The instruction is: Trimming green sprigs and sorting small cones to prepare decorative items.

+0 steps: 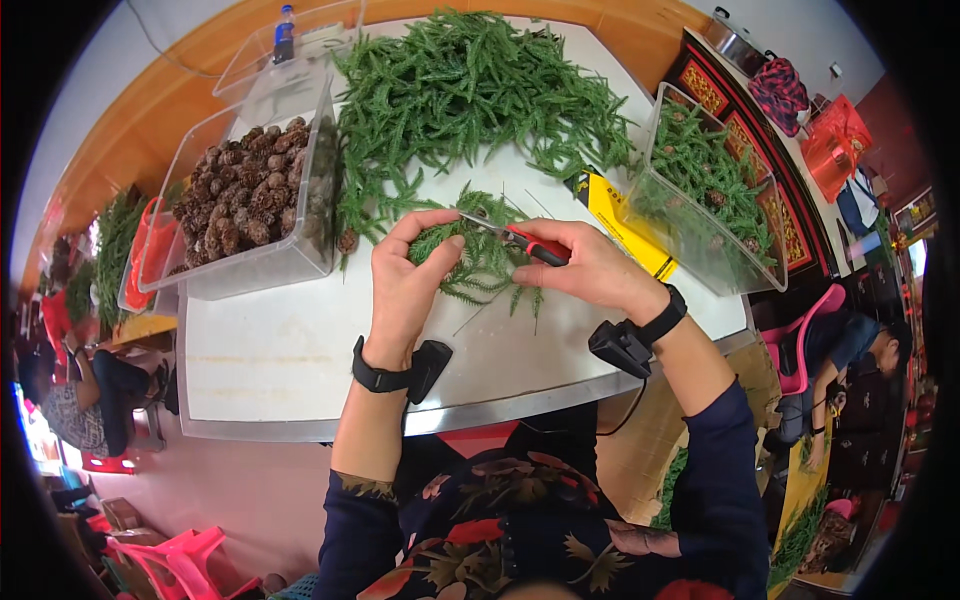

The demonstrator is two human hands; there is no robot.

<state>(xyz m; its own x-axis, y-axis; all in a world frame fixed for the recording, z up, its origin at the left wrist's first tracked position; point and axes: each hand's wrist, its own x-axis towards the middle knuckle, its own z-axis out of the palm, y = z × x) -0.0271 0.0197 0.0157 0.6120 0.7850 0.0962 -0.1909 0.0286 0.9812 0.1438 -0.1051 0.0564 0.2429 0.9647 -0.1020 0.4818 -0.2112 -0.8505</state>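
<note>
**Hands work a green sprig with red-handled pliers over a white table**

The white rectangular table with a metal rim (280,350) serves as the landmark here. Near its middle, just inside the near edge, the left hand (405,285) curls around a small bundle of green feathery conifer sprigs (480,262), thumb and fingertips pinching the bundle from its left side. The right hand (590,268) is closed around the red handles of a pair of small metal-tipped pliers (520,238), whose tip points left and meets the top of the bundle, close to the left hand's fingertips. Both wrists wear black straps carrying small black boxes, which hang above the table's near edge.

Toward the table's far side lies a big loose heap of the same green conifer cuttings (470,95). On the table's left part stands a clear plastic rectangular tub full of brown pine cones (245,195), with one stray cone lying just beside its right wall. At the table's right edge sits a second clear plastic tub holding green cuttings (710,190), and a flat yellow card (625,225) lies between that tub and the right hand.
</note>
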